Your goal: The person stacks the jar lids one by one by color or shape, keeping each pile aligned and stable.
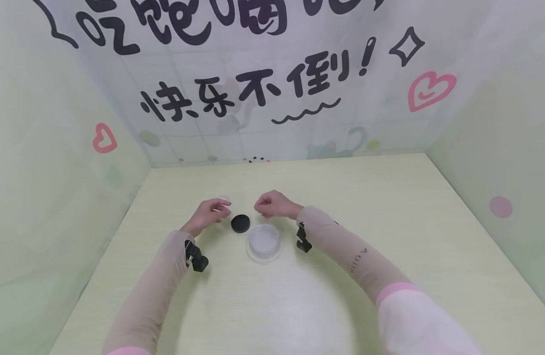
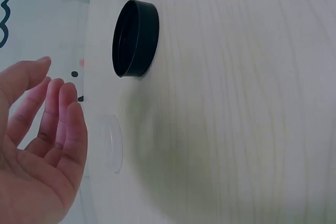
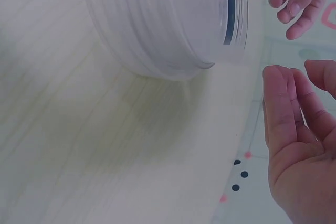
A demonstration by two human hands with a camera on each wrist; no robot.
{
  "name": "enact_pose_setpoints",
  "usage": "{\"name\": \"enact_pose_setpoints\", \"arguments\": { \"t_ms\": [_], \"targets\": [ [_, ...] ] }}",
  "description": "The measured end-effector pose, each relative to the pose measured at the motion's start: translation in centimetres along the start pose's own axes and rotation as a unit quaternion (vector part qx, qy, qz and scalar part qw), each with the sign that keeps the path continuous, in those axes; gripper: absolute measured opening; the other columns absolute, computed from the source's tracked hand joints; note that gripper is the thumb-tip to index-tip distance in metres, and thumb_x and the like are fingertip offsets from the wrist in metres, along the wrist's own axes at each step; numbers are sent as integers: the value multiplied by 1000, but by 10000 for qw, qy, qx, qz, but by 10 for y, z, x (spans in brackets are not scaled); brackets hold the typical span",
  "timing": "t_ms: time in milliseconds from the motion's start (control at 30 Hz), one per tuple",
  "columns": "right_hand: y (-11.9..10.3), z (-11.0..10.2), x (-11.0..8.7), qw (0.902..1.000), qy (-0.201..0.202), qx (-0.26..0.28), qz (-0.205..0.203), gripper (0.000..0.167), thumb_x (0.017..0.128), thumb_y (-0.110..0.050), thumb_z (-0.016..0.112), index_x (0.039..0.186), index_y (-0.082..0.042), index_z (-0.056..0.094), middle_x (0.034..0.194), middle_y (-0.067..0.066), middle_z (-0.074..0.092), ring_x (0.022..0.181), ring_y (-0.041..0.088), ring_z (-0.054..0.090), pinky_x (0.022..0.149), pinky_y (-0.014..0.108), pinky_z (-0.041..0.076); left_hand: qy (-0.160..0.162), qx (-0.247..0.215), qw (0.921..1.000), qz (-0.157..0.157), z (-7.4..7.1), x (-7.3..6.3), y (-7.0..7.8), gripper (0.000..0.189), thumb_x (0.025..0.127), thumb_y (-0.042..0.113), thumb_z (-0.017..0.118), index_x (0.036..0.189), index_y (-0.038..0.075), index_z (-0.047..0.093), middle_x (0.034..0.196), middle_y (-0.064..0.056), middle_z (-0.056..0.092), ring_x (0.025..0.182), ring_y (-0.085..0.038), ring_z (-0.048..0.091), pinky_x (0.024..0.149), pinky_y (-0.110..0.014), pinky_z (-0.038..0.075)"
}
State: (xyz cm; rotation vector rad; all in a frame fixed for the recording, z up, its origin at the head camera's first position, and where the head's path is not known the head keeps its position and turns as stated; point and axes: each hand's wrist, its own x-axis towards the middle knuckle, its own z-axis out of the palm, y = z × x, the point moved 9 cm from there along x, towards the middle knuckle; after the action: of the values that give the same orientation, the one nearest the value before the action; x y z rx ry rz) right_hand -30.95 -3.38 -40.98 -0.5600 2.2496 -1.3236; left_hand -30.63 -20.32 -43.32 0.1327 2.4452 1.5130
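Note:
A black round lid (image 1: pixel 241 224) lies on the table between the two hands, its hollow side facing up. Just right of it and nearer the person stands a clear round plastic container (image 1: pixel 264 240) with a wider rim around it. My left hand (image 1: pixel 208 213) hovers left of the black lid, fingers loosely bent and holding nothing. Beyond that hand lies a thin clear disc (image 2: pixel 114 144), partly hidden in the head view. Past the container, my right hand (image 1: pixel 277 203) is raised over the table; in the right wrist view, its thumb and fingers stand apart with nothing between them.
The pale wooden table (image 1: pixel 343 296) reaches to a printed fabric wall (image 1: pixel 255 133) at the back. Fabric side walls rise at left (image 1: pixel 55 197) and right (image 1: pixel 512 148). Black camera mounts (image 1: pixel 197 259) sit on both wrists.

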Motion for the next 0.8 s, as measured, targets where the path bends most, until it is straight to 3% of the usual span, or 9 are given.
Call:
{"name": "enact_pose_setpoints", "arguments": {
  "t_ms": [167, 400, 800],
  "targets": [
    [3, 8, 20, 9999, 43, -92, -43, 18, 88, -13, 54, 97, 1, 60, 91, 14, 60, 76, 15, 57, 69, 24, 51, 250, -166, 9993, 236, -12, -2, 1, 39, 82, 17, 64, 113, -4, 53, 93, -11, 61, 84, -19, 56, 72, -33, 49],
    [-5, 14, 38, 9999, 85, -54, -15, 18, 87, -12, 54, 97, 1, 60, 94, 19, 61, 73, 15, 57, 67, 22, 50, 811, 86, 9965, -196, -29, 6, -17, 37, 85, 12, 59, 118, -3, 51, 104, -18, 55, 94, -26, 53, 77, -33, 48],
    [-11, 23, 63, 9995, 310, -43, 109, 19, 86, -10, 56, 101, 2, 59, 85, 10, 60, 73, 16, 59, 66, 23, 51, 1699, 11, 9843, -478, -50, 6, -40, 36, 83, 8, 59, 116, -5, 52, 105, -21, 55, 95, -28, 53, 73, -30, 48]
  ]
}}
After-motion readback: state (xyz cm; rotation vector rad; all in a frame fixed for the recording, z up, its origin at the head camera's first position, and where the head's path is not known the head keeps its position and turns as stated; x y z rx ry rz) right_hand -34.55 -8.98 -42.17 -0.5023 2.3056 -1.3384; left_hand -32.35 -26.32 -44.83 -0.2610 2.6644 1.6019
